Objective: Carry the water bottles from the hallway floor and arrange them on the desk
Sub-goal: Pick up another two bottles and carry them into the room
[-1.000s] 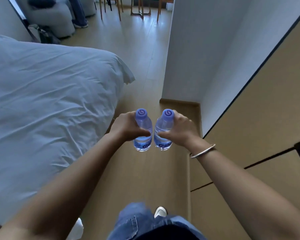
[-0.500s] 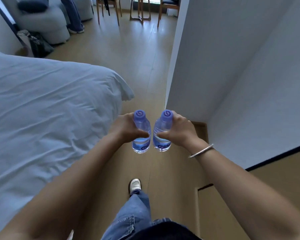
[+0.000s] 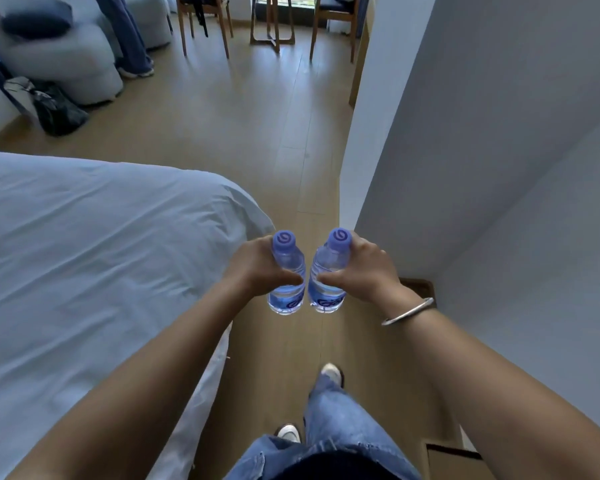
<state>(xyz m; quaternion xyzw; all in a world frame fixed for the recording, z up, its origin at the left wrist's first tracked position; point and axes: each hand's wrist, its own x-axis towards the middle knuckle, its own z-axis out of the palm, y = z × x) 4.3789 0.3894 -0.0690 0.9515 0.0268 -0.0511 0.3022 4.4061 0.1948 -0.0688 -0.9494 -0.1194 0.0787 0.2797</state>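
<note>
Two small clear water bottles with purple caps and blue labels are carried upright side by side over the wooden floor. My left hand (image 3: 253,268) grips the left bottle (image 3: 286,296) around its upper body. My right hand (image 3: 364,271) grips the right bottle (image 3: 326,296) the same way, and a silver bangle sits on that wrist. The bottles nearly touch each other. No desk surface is in view.
A bed (image 3: 84,271) with white sheets fills the left. A white wall corner (image 3: 395,168) bounds the passage on the right. Ahead stand a wooden table (image 3: 271,26) with chairs (image 3: 205,26), a grey sofa (image 3: 70,60), a dark bag (image 3: 58,112), and another person's legs (image 3: 132,39).
I have walked forward along the passage between bed and wall. The wooden cabinet on the right has dropped out of view, and the room ahead is closer. Both hands hold the bottles as before.
</note>
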